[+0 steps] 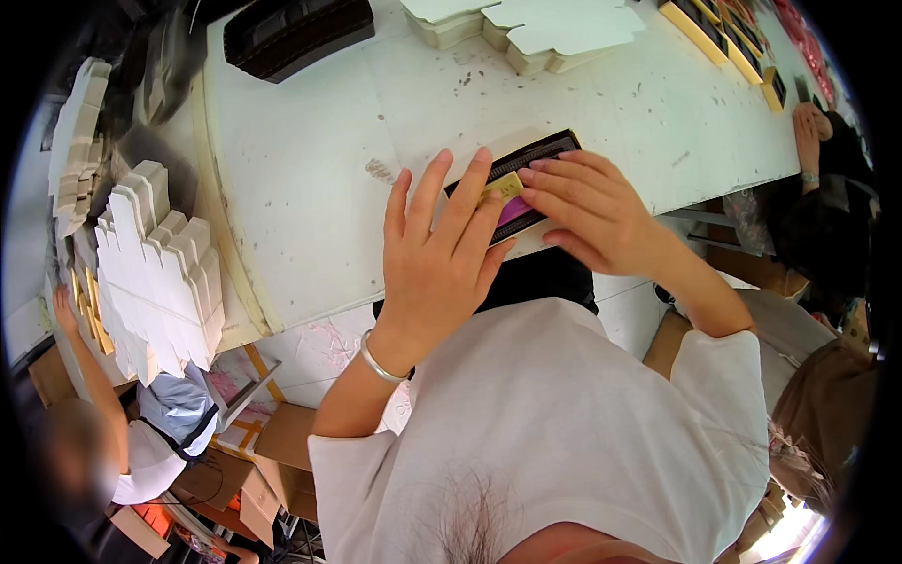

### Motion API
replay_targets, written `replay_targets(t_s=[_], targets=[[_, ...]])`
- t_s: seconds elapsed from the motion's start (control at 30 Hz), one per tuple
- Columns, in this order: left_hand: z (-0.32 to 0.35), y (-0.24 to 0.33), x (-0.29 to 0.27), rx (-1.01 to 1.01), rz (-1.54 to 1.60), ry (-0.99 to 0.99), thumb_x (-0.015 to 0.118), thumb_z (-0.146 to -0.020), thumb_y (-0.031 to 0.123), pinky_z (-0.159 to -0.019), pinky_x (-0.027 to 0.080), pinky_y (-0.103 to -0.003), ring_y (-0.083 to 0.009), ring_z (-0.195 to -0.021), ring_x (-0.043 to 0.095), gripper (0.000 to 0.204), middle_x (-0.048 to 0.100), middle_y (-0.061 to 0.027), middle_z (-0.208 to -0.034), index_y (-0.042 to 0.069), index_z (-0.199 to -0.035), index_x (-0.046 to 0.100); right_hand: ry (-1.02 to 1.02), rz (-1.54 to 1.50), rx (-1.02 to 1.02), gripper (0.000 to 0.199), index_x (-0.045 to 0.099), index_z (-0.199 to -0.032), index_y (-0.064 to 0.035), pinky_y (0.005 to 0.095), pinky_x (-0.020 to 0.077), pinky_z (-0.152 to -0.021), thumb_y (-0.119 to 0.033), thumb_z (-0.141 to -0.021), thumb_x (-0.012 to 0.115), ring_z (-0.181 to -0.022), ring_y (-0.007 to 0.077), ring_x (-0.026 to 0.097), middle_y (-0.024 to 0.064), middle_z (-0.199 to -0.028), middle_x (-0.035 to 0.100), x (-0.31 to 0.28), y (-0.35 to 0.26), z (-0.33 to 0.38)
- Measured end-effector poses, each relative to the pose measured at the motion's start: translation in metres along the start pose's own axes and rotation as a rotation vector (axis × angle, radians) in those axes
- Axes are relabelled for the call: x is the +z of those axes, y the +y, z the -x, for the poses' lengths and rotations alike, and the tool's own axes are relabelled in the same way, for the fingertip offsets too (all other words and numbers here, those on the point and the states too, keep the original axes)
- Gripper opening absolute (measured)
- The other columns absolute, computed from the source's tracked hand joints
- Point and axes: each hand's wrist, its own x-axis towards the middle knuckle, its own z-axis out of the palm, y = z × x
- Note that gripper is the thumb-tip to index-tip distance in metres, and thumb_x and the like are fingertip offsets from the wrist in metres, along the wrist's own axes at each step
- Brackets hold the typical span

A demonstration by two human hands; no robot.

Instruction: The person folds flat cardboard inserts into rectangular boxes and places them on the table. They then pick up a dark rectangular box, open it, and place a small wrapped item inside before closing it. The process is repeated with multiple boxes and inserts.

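A narrow black tray-like box point(561, 144) lies at the table's near edge, with a dark textured lining. Inside it are a small gold piece point(508, 185) and a purple strip point(513, 212). My left hand point(437, 235) reaches over the left end, its fingers spread, one fingertip touching the gold piece. From the other side my right hand point(597, 207) lies over the box's right part, fingers stretched out at the gold piece and thumb apart beside the near edge. Both hands hide parts of the box.
White flat-folded cartons stand stacked at the far middle point(554, 33) and at left point(160, 273). A dark brown bin point(299, 36) sits at the far left, gold-and-black boxes point(719, 38) at the far right. Co-workers' arms point(806, 141) show at both sides. Brown cardboard boxes point(282, 437) stand below.
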Motion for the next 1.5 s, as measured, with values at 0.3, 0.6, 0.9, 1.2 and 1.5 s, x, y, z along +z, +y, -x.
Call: replay_targets(t_s=[0.3,0.6,0.9,1.2,1.5], targets=[[-0.004,-0.002,0.0,0.185,-0.095,-0.065,0.068,-0.081,0.021,-0.104,0.033,-0.052,-0.0291,-0.12,0.052,0.036,0.059,0.0013,-0.128,0.012,-0.116,0.065,0.096,0.109,-0.003,0.046,0.058,-0.118,0.0001,0.0396,0.0433,-0.101,-0.014,-0.075,0.07,-0.116,0.0249,0.057,0.0112,-0.125,0.059,0.016,0.001,0.019],[-0.013,0.007,-0.011,0.265,-0.294,-0.139,0.069,-0.08,0.023,-0.099,0.039,-0.052,-0.0277,-0.115,0.054,0.032,0.061,0.0004,-0.125,0.01,-0.11,0.068,0.186,0.093,-0.018,0.025,0.065,-0.101,-0.0008,0.0386,0.0481,-0.096,-0.014,-0.08,0.067,-0.109,0.0249,0.061,0.0124,-0.12,0.062,0.023,0.007,0.023],[-0.026,-0.003,-0.016,0.257,-0.075,-0.19,0.068,-0.079,0.023,-0.093,0.046,-0.047,-0.0276,-0.103,0.059,0.033,0.06,-0.0107,-0.121,0.006,-0.107,0.065,0.216,-0.047,0.008,0.034,0.062,-0.106,0.0006,0.0422,0.0463,-0.098,-0.011,-0.075,0.07,-0.109,0.0274,0.059,0.0142,-0.119,0.062,0.021,0.008,0.021],[-0.014,-0.003,-0.008,-0.061,0.29,-0.112,0.082,-0.068,0.029,-0.097,0.041,-0.043,-0.0341,-0.116,0.05,0.07,0.05,-0.019,-0.13,0.003,-0.125,0.05,0.204,-0.182,0.153,0.038,0.061,-0.109,-0.0035,0.0401,0.0434,-0.088,-0.015,-0.074,0.073,-0.097,0.026,0.058,0.0098,-0.114,0.06,0.005,0.005,0.009],[-0.004,-0.011,0.003,-0.098,0.39,-0.077,0.078,-0.071,0.022,-0.102,0.034,-0.049,-0.0313,-0.109,0.053,0.06,0.057,-0.0122,-0.12,0.005,-0.122,0.051,0.313,-0.26,0.269,0.037,0.062,-0.11,-0.0009,0.0315,0.0434,-0.083,-0.011,-0.077,0.073,-0.091,0.0225,0.056,0.0076,-0.107,0.061,-0.026,0.025,0.0]])
